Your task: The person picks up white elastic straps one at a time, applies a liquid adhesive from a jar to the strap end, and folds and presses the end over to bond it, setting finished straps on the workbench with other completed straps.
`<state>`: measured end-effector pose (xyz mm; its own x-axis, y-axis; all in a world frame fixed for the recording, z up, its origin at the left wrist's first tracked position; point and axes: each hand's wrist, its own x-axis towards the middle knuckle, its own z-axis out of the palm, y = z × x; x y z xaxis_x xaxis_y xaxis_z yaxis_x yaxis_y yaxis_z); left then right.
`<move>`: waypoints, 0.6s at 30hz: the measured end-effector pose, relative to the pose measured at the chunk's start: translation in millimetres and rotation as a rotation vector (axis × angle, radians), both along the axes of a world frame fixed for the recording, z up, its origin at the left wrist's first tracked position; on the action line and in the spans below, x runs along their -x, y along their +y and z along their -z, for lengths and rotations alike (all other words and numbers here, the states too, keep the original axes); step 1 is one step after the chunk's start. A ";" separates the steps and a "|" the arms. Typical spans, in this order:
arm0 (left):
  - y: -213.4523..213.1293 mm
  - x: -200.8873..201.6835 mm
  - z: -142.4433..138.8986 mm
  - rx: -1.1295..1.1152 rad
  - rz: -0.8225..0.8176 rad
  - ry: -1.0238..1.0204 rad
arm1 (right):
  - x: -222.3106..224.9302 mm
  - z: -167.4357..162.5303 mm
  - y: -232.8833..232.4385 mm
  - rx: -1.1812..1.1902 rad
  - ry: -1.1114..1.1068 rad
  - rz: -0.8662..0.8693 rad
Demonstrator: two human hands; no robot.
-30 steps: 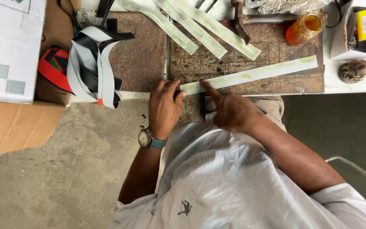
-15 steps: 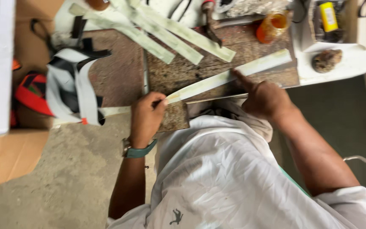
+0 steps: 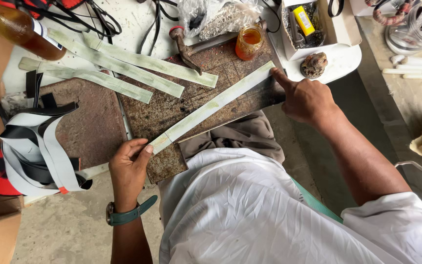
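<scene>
The left hand pinches the near end of a long pale strip, thumb on top and the other fingers curled beneath. The right hand is mostly closed, with only the index finger stretched out; its tip presses the strip's far end down. It grasps nothing. The strip lies stretched diagonally between the two hands across a rusty metal plate that rests over the person's lap, near end low and left, far end up and right.

Just beyond the strip, on the plate's far edge, stands a small glass jar with amber liquid in it, and a hammer lies beside it. A white open box near the right hand holds a yellow tube and dark small parts I cannot make out. A brownish stone sits just before that box. Three more pale strips lie side by side past the plate, on the left. A brown bottle with amber liquid lies tilted at the far left. A bundle of black and white bands sits left of the left hand.
</scene>
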<state>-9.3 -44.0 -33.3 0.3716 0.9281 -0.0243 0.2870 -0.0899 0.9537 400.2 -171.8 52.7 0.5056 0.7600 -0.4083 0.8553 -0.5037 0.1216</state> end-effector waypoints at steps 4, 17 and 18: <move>0.9 3.5 6.7 0.089 -0.006 0.012 | -10.0 -12.9 -1.7 -0.080 -0.035 -0.081; 9.8 12.1 26.0 0.234 0.000 -0.192 | -45.1 3.5 102.5 -0.486 -0.141 -0.439; 9.7 12.7 26.7 0.247 -0.002 -0.181 | -45.0 2.8 101.2 -0.474 -0.183 -0.472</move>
